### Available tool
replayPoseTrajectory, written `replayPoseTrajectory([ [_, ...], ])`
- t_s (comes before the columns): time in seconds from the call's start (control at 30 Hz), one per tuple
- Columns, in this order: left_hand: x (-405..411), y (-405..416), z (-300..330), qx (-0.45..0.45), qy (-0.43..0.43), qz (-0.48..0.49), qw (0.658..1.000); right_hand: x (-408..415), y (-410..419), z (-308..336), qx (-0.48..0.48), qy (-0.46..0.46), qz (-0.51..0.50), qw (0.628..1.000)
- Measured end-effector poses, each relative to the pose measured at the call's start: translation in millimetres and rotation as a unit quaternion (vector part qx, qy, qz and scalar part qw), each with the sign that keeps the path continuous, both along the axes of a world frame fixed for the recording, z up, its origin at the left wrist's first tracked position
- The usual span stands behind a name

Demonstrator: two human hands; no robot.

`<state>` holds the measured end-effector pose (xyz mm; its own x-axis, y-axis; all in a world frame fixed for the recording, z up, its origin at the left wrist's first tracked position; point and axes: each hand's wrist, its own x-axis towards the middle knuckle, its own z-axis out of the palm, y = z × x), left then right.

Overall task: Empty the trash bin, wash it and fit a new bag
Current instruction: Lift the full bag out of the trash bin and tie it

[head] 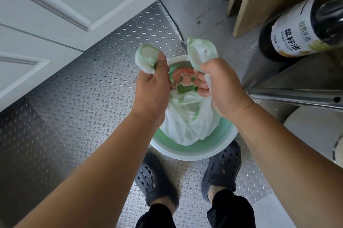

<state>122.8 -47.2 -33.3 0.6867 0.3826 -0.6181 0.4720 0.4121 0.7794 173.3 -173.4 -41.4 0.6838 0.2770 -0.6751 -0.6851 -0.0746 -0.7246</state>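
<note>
Trash bag [187, 123] upright over bin [194, 151]

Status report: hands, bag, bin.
Left hand and right hand each grip a bag handle. Bag full, bottom in the bin. Oil bottle close right.

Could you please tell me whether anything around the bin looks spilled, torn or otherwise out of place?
Nothing stands out. The left hand and right hand each grip a handle of the trash bag, which hangs over the bin. No spill shows on the metal floor.
</note>
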Motion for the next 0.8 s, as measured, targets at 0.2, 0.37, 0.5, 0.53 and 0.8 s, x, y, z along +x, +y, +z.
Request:
replayPoseTrajectory([
  [0.2,-2.0,-5.0,-2.8,0.001,-0.009,-0.026,1.000,-4.4,4.1,0.4,-0.083,-0.184,0.063,0.977],
  [0.37,-2.8,-7.7,-4.0,0.002,0.015,-0.004,1.000,-5.2,21.4,-4.9,-0.042,-0.154,-0.001,0.987],
  [0.5,-2.8,-11.5,-0.7,0.007,0.017,0.005,1.000,-5.4,27.1,-6.4,-0.067,-0.065,0.090,0.992],
  [0.53,-2.9,-12.3,0.8,0.005,0.010,0.001,1.000,-4.0,27.6,-3.9,-0.039,-0.008,0.080,0.996],
  [0.8,-4.3,-14.0,0.4,0.022,0.015,0.019,0.999,-3.6,30.0,-14.0,-0.061,-0.069,0.078,0.993],
])
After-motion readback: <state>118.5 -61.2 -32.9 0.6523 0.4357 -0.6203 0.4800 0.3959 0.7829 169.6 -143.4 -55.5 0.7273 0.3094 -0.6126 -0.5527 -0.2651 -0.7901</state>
